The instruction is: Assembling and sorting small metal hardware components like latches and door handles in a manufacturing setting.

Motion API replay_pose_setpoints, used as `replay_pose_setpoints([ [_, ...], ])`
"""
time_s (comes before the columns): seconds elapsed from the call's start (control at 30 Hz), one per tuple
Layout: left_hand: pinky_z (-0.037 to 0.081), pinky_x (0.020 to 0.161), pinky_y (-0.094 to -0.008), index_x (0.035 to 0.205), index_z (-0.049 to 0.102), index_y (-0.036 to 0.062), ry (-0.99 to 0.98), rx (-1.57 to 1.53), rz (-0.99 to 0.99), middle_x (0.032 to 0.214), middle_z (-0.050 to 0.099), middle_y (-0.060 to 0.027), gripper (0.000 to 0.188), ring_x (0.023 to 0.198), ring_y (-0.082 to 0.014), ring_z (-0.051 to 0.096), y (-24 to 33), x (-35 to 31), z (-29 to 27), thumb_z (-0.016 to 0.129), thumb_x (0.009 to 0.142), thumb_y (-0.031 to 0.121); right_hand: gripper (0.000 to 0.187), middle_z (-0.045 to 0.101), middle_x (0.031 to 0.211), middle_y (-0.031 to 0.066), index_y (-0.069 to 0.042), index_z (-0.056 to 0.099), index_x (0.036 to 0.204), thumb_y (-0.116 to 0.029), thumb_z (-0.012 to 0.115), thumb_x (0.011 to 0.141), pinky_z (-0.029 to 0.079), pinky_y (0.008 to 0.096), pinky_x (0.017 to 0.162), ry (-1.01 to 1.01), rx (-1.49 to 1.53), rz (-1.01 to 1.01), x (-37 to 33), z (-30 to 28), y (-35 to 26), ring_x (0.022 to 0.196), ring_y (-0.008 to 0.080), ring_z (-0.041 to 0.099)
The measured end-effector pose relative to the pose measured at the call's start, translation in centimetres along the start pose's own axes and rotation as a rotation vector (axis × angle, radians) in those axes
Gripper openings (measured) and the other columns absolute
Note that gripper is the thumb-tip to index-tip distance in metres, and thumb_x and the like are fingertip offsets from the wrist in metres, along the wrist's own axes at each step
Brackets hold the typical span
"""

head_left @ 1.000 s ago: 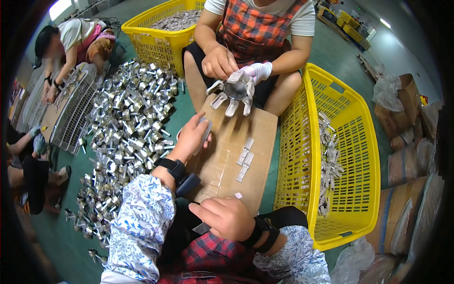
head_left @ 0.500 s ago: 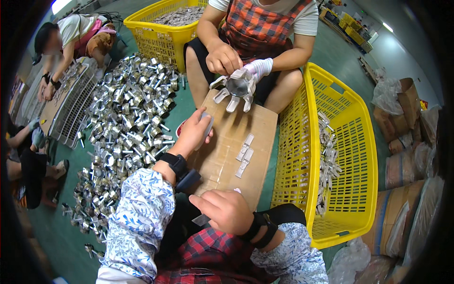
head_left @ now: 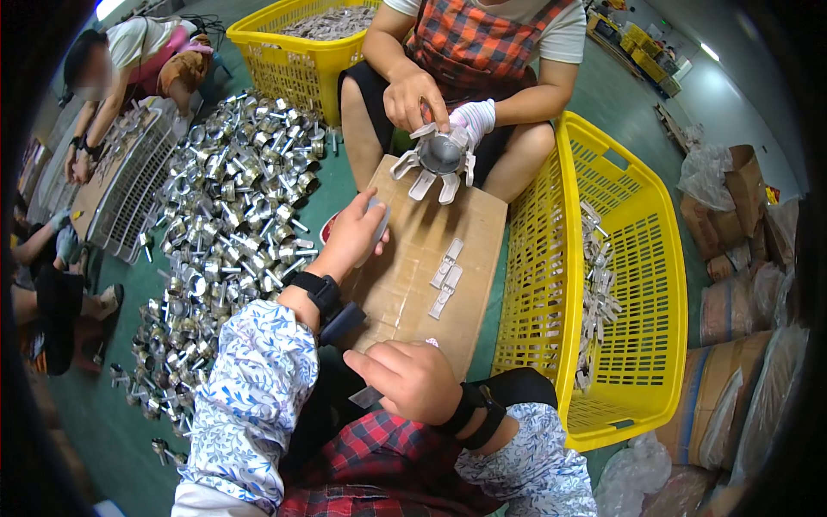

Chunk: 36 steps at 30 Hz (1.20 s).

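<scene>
My left hand (head_left: 351, 234) is closed on a flat, pale grey piece (head_left: 379, 217) over the far left part of a cardboard sheet (head_left: 392, 302). Nearer to me, my right hand (head_left: 412, 379) is curled into a loose fist, with a thin grey blade-like piece (head_left: 365, 397) jutting out beneath the fingers. Its exact kind is hidden. To the right of my hands, several pale plastic clips (head_left: 445, 277) lie in a row on the cardboard. Opposite me, a person's hands hold a round metal cup (head_left: 441, 155) ringed with similar pale clips, apart from my hands.
A large heap of metal cups with stems (head_left: 233, 207) covers the floor on the left. On the right stands a yellow basket (head_left: 564, 284) with pale parts; another yellow basket (head_left: 297, 73) is at the back. Wrapped cartons (head_left: 719, 388) line the far right. Other people work at left.
The person opposite has turned the clip-ringed cup slightly and shifted their fingers on it. My own hands have hardly moved.
</scene>
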State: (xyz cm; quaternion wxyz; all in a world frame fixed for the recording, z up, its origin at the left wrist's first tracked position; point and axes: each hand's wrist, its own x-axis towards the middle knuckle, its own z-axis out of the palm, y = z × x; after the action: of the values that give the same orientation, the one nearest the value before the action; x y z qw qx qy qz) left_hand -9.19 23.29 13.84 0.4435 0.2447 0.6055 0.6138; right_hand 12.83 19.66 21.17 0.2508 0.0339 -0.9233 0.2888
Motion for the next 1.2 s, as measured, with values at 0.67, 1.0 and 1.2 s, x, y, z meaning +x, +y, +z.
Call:
replay_pose_setpoints([
  [0.67,0.046,0.052,-0.0258,0.154,0.029,0.0008,0.046,-0.098,0.049,0.082,0.06,-0.0084,0.058,0.059,-0.013,0.056,-1.6,0.7,-0.8,0.047,0.104,0.024,0.049,0.06,0.084,0.0074,-0.005,0.067,0.115,-0.004,0.065,0.065,0.05,0.0364,0.057,-0.039,-0.016,0.013,-0.1,0.3,-0.1,0.07,0.0259,0.063],
  [1.0,0.046,0.045,-0.0271,0.152,0.029,-0.0053,0.011,-0.087,0.039,0.088,0.06,-0.0101,0.058,0.058,-0.0149,0.059,-1.2,0.4,-1.2,0.049,0.102,0.018,0.047,0.061,0.082,0.0075,-0.004,0.068,0.114,-0.004,0.064,0.067,0.05,0.0367,0.057,-0.026,0.003,0.012,-0.1,0.6,0.0,0.071,0.0263,0.063],
  [1.2,0.045,0.044,-0.0271,0.15,0.033,-0.0061,0.029,-0.08,0.052,0.086,0.061,-0.0101,0.056,0.057,-0.0141,0.058,-0.9,0.1,-1.0,0.05,0.102,0.017,0.039,0.056,0.085,0.01,0.004,0.063,0.113,-0.006,0.06,0.076,0.051,0.0368,0.063,-0.092,-0.007,-0.005,-0.1,0.3,-0.1,0.077,0.0272,0.061],
])
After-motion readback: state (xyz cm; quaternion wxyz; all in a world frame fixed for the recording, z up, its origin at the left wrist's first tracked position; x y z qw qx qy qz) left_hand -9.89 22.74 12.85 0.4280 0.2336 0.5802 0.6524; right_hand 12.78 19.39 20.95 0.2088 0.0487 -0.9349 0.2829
